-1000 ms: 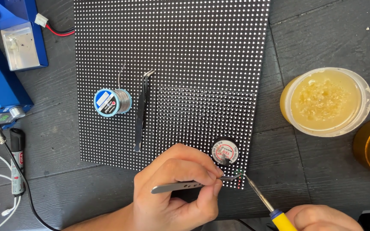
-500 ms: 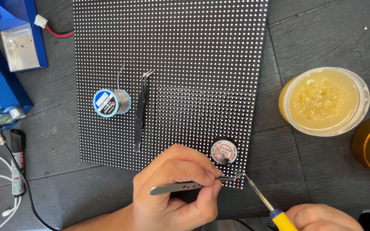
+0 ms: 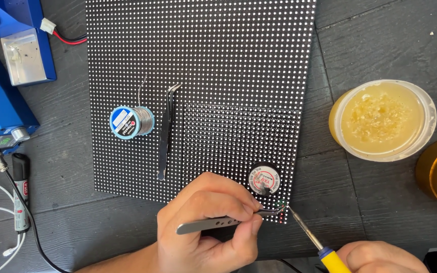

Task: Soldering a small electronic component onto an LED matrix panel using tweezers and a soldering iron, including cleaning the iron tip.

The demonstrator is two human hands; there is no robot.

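Basically nothing has moved since a second ago, just a hair of drift; both hands are parked in the same spot. The left hand [image 3: 206, 222] has its fingers pinched closed on a pair of silver tweezers [image 3: 213, 222], tips landing at the near right corner of the black LED panel [image 3: 203, 65], where a few dots glow red and green. The right hand [image 3: 380, 258] is mostly cut off at the frame's bottom edge, fingers wrapped around the yellow-handled soldering iron [image 3: 309, 236], tip touching that same corner, so tweezers steady the part while the iron heats it, I'd guess. Spare tweezers [image 3: 166, 131] and a solder spool [image 3: 131, 121] rest on the panel's left half, a small round tin [image 3: 264, 180] just beside the work. The open flux tub [image 3: 383, 119] sits off the panel's right edge, within reach.
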